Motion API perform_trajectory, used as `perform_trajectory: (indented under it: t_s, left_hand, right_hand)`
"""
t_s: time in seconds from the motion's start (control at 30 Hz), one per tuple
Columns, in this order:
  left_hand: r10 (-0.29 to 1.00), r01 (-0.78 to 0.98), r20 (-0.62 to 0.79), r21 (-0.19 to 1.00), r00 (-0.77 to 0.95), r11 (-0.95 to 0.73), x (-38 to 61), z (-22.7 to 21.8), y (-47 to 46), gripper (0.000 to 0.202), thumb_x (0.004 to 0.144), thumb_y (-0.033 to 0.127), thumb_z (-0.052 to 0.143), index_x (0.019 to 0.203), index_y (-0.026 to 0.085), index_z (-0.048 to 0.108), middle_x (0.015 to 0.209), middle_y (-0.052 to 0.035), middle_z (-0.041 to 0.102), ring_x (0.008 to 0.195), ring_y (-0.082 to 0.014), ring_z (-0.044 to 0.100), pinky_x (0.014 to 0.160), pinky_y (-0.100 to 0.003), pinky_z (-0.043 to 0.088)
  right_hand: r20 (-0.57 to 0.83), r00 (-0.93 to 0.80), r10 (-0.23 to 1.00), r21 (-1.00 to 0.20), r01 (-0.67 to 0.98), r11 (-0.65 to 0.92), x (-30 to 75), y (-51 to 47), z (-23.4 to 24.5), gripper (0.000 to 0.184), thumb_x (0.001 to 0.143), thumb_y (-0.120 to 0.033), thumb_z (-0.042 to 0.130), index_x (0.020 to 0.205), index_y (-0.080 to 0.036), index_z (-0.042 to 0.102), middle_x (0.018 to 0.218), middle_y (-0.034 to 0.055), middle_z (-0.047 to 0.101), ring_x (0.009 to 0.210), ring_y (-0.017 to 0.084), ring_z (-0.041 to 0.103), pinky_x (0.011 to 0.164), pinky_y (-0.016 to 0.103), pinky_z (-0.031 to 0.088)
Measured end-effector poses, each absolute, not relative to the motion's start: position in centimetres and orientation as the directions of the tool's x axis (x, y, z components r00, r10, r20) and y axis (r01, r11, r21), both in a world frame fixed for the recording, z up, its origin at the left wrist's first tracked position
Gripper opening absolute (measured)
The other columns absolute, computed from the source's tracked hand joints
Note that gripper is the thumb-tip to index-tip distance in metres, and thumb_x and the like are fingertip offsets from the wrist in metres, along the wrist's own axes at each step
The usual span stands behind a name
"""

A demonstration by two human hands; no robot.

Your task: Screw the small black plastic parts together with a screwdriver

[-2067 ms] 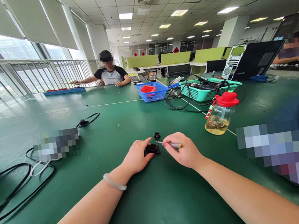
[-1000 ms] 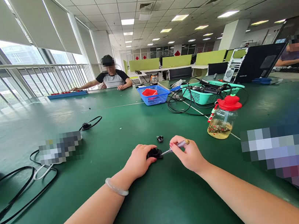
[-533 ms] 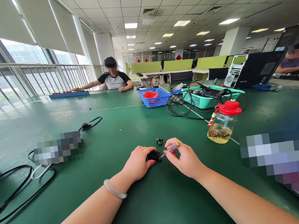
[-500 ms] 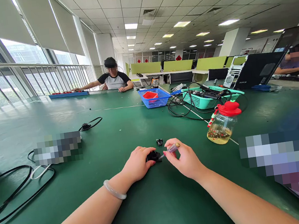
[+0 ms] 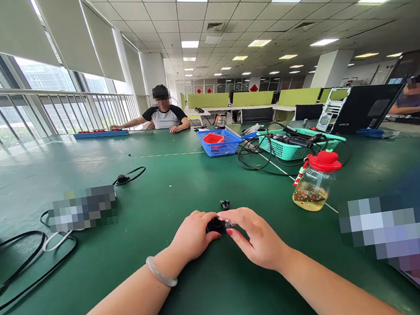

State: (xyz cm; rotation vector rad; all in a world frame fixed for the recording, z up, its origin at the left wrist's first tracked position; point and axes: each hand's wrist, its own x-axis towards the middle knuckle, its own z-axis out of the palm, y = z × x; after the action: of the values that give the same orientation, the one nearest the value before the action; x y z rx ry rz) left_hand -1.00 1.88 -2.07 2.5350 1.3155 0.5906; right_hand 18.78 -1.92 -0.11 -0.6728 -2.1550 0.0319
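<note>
My left hand (image 5: 193, 235) is closed around a small black part (image 5: 215, 225), pressing it against the green table (image 5: 228, 290). Its shape is mostly covered by the fingers. Just right of it, my right hand (image 5: 258, 236) curves over a screwdriver (image 5: 229, 223) with a clear purplish handle. Little of that handle shows between thumb and fingers, and the tip is hidden at the black part. A second small black piece (image 5: 225, 205) stands on the table just beyond my hands.
A glass jar with a red lid (image 5: 313, 184) stands to the right. Farther back are a blue basket (image 5: 219, 148) and a teal basket (image 5: 291, 151) with black cables. Black cables (image 5: 29, 237) lie on the left. Another person (image 5: 165, 114) sits across the table.
My right hand has lowered and turned toward the black part, and the screwdriver's handle, tilted up before, is now mostly covered by the fingers. The view has tipped slightly upward.
</note>
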Motion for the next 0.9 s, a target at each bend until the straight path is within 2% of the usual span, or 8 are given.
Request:
perform_trajectory:
  t_s: [0.07,0.23,0.43,0.9]
  left_hand:
    - [0.817,0.728,0.249,0.371,0.52,-0.576,-0.97,-2.05,1.88,0.032,0.082,0.039,0.065,0.111,0.024,0.062,0.103,-0.0044,0.071,0.098,-0.0248,0.06,0.09,-0.039,0.047]
    - [0.815,0.722,0.23,0.381,0.532,-0.578,-0.98,-1.64,1.77,0.04,0.085,0.043,0.061,0.12,0.024,0.059,0.11,-0.0057,0.071,0.1,-0.0254,0.06,0.091,-0.04,0.047]
    - [0.798,0.696,0.222,0.397,0.56,-0.598,-1.0,-1.57,1.86,0.037,0.086,0.032,0.058,0.122,0.023,0.058,0.115,-0.0055,0.07,0.104,-0.0252,0.059,0.095,-0.041,0.046]
    - [0.788,0.681,0.226,0.403,0.573,-0.611,-1.06,-1.64,1.92,0.036,0.086,0.038,0.06,0.119,0.023,0.059,0.114,-0.0059,0.069,0.101,-0.025,0.06,0.092,-0.04,0.047]
  right_hand:
    - [0.741,-0.496,0.453,-0.248,0.426,0.87,18.78,-2.13,0.22,0.044,0.091,-0.009,0.044,0.13,-0.028,0.047,0.107,0.005,0.069,0.095,0.019,0.065,0.086,0.039,0.053]
    - [0.807,-0.454,0.379,-0.191,0.406,0.894,18.56,-2.54,0.46,0.034,0.091,-0.008,0.046,0.119,-0.027,0.053,0.095,0.0016,0.071,0.081,0.016,0.067,0.092,0.042,0.052]
    - [0.812,-0.47,0.347,-0.165,0.384,0.908,18.01,-2.92,0.51,0.025,0.092,-0.013,0.05,0.112,-0.028,0.056,0.088,-0.0001,0.071,0.08,0.017,0.066,0.089,0.04,0.055]
    - [0.809,-0.385,0.444,-0.244,0.468,0.849,18.18,-2.64,0.4,0.013,0.093,-0.019,0.053,0.103,-0.027,0.055,0.084,0.001,0.068,0.08,0.018,0.066,0.08,0.037,0.056]
